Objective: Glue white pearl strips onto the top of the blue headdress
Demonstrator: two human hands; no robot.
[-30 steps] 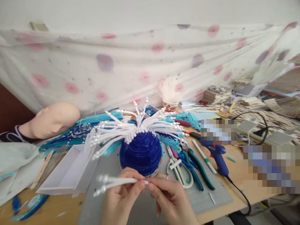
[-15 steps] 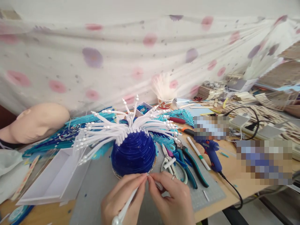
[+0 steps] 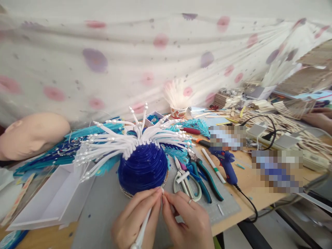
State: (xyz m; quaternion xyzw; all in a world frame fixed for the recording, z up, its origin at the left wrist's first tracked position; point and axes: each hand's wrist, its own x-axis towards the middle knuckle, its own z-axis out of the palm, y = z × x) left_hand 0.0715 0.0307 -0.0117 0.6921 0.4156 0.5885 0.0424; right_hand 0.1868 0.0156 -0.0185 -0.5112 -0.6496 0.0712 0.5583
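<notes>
In front of a dark blue headpiece (image 3: 142, 169), my two hands meet with fingertips nearly touching. A white pipe cleaner (image 3: 143, 226) is pinched in my left hand (image 3: 137, 216); its pearl-tipped end hangs toward the bottom edge. My right hand (image 3: 188, 216), with a ring on one finger, pinches closed at the pipe cleaner's other end, where a small white tip shows between the fingers. White pearl-tipped pipe cleaners (image 3: 109, 145) fan out from the headpiece's top, and a beaded trim (image 3: 126, 192) runs round its lower edge.
Right of the hands lie scissors (image 3: 188, 186), pliers (image 3: 210, 180), a white marker (image 3: 214, 165) and a blue glue gun (image 3: 228, 166). On the left are an open white box (image 3: 55, 197) and a mannequin head (image 3: 36, 135). Another person's hand (image 3: 320, 117) shows at far right.
The view has shifted, so the table things sit further left. My hands stay pinched together, and the white tip between the fingertips shows more. The other person's hand shows more at right.
</notes>
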